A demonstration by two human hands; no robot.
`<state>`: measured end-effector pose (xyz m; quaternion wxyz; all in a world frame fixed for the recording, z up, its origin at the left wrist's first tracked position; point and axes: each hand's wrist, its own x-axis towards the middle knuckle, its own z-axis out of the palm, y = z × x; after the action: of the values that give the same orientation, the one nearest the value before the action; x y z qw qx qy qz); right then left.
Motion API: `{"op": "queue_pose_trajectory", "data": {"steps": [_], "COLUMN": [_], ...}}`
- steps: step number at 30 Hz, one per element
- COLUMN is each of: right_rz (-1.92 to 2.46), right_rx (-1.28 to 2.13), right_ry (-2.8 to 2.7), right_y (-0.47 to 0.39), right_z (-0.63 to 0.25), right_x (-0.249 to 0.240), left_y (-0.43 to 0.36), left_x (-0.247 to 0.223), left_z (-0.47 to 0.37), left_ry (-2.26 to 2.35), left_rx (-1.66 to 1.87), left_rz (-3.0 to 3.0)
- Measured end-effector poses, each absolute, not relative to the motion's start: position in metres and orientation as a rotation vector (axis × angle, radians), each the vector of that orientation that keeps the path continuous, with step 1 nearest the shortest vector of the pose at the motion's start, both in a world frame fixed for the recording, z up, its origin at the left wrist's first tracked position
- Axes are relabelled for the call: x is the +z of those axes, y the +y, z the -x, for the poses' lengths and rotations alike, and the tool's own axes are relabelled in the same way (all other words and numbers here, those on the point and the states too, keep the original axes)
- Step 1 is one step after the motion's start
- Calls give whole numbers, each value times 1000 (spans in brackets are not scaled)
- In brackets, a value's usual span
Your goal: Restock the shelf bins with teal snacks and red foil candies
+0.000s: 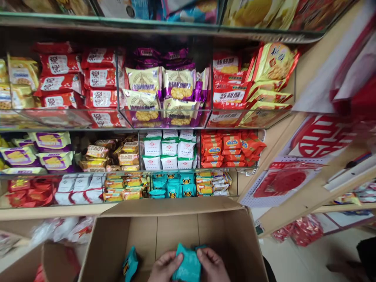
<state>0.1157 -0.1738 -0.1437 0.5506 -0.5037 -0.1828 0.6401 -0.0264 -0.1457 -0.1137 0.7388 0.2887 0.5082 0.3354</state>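
Low in the view, my left hand (166, 266) and my right hand (213, 265) pinch a teal packet (188, 266) between them, one on each side. Both hands are over the open cardboard box (105, 250). Part of another teal item shows behind my right fingertips; whether that hand holds it too, I cannot tell. Inside the box, to the left, lies a loose teal packet (131, 264) with a dark and orange print. Similar teal packets (173, 184) are stacked on the lowest shelf just beyond the box.
Glass-fronted shelves (164, 127) of wrapped snacks rise behind the box. A second box (26, 260) stands at the lower left, with plastic bags (63, 231) behind it. Red decorations (277, 182) hang at the right. A dark shape (366, 250) is at the right edge.
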Motion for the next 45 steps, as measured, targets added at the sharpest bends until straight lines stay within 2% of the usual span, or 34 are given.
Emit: {"op": "queue_pose_trajectory", "data": {"steps": [5, 10, 15, 18, 23, 26, 30, 36, 41, 45], "right_rz": [1073, 1088, 1277, 1311, 1199, 1220, 1210, 1297, 1257, 1224], "right_rx": [1504, 1456, 1252, 1257, 1252, 1250, 1407, 1412, 1473, 1497], "right_ry": [-327, -302, -548, -780, -893, -713, -517, -736, -950, -840], "right_y": [-176, -177, -181, -186, -196, -201, -202, -197, -196, -193], "right_z": [-125, -126, -127, -127, -126, -123, -116, -117, -120, -117], "right_x": [-100, -90, -88, -79, -66, -64, -69, -69, -64, -70], "left_y": [-143, -140, -143, -143, -147, -151, -156, -158, -155, -150], "left_x": [-77, -67, -61, -54, -44, -40, -38, -41, -45, -39], "left_z": [15, 13, 26, 35, 36, 30, 23, 26, 39, 43], "left_ry": [1113, 1045, 902, 785, 818, 818, 801, 867, 937, 936], "left_rx": [715, 764, 449, 341, 533, 735, 870, 833, 637, 726], "left_rz": [-467, -432, -336, -270, -188, -298, -529, -732, -981, -947]}}
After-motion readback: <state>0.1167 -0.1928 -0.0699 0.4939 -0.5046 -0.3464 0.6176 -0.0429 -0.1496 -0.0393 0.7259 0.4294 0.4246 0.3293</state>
